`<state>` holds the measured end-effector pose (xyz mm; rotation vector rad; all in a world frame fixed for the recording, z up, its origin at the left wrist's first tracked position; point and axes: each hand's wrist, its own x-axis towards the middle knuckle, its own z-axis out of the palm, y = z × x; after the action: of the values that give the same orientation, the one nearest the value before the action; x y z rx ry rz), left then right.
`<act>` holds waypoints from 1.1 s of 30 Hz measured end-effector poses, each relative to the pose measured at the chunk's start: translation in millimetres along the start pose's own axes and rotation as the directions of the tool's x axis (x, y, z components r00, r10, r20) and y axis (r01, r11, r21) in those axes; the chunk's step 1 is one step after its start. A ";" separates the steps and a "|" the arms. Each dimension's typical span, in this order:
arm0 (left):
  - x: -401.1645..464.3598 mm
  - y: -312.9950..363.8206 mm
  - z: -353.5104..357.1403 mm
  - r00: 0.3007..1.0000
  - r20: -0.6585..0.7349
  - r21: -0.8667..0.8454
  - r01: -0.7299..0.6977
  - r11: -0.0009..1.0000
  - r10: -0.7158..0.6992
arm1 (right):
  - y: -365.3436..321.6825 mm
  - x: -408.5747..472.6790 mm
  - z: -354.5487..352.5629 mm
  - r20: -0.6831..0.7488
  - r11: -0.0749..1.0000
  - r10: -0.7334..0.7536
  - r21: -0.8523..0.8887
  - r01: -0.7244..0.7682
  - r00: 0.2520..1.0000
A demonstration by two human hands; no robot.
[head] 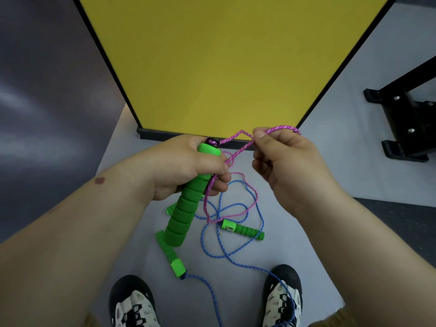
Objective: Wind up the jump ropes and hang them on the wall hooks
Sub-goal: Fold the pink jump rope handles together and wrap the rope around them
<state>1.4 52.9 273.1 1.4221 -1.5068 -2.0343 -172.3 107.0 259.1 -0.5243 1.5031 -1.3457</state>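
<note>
Plainly, the left hand (188, 166) was wrapped around the upper part of a green foam handle (188, 199), fingers curled tight round it and the thumb laid across its front, so that the ribbed lower length of the handle hung free below the fist, tilted down and to the left. From the top of that handle the pink rope (238, 152) ran across to the right hand (283, 161), which pinched it between thumb and forefinger, the other fingers loosely curled beneath. Past the pinch the rope arched over the right knuckles; a second strand came back down to the left hand's fingertips and passed alongside the handle, then dropped in a loose loop toward the floor.

On the pale grey floor (318, 185) below lay a blue rope (226, 253) in tangled coils, crossing the hanging pink loop. Two more green handles rested there: one counter handle (243, 230) to the right among the coils, and another floor handle (169, 256) nearer the left shoe (132, 303), partly hidden behind the held one, with the blue rope leaving its square end. That blue rope trailed on over the right shoe (283, 298). A yellow panel (224, 62) with a dark frame stood upright just beyond the hands, and a black metal stand (408, 119) sat to the right.
</note>
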 end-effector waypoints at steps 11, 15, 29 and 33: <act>0.5 1.5 0.0 1.000 0.004 0.007 -0.006 1.000 0.006 | 10.3 -10.0 10.3 0.207 0.991 0.089 -0.121 -0.065 0.974; -0.6 1.5 0.4 1.000 -0.010 -0.004 0.009 1.000 -0.009 | 8.9 -6.9 8.0 0.136 0.994 0.054 -0.101 -0.040 0.989; -0.4 1.5 1.2 1.000 0.004 0.012 -0.009 1.000 0.009 | 8.7 -11.5 10.3 0.240 0.990 0.091 -0.125 -0.062 0.967; 0.4 1.0 0.7 1.000 -0.017 -0.005 0.003 1.000 -0.003 | 5.4 -6.8 7.4 0.137 0.998 0.043 -0.059 -0.035 0.990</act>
<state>0.2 52.6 273.7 1.4369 -1.4921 -2.0213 -161.6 110.6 257.7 -0.6087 1.4338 -1.2147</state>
